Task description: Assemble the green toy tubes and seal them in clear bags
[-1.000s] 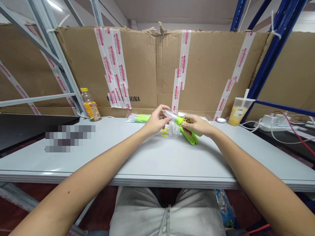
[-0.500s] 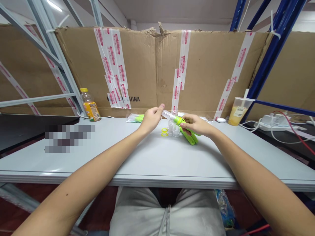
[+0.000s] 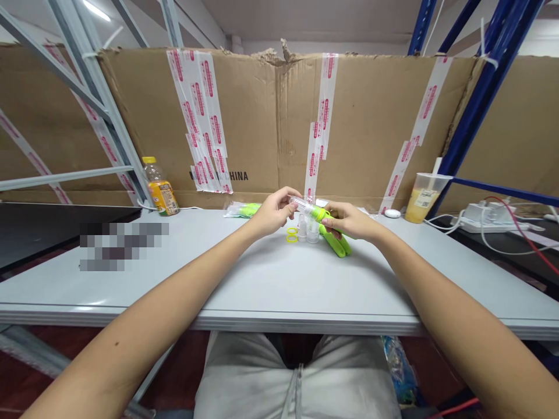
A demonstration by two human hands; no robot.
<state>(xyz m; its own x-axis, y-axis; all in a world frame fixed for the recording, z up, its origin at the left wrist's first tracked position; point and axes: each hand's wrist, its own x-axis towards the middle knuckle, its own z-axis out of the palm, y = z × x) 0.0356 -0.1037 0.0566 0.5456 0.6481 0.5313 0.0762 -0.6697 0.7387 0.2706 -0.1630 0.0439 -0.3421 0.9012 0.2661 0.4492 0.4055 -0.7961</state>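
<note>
Left grip (image 3: 273, 212) pinches clear tube (image 3: 301, 203), right grip (image 3: 348, 220) its green handle (image 3: 335, 243).

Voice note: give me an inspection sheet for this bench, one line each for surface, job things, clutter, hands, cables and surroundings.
Surface: grey table, smooth top.
Job's things: tube, clear with a green end, held above the table; green piece, yellow rings and small clear parts lie below it.
Clutter: bottle far left; cup far right; bag behind the left hand; white disc by the cup.
Hands: left hand pinches the tube's clear end with its fingers; right hand grips its green end.
Cables: power strip with white leads and a red cable, far right.
Surroundings: taped cardboard behind; grey rack left, blue rack right.
</note>
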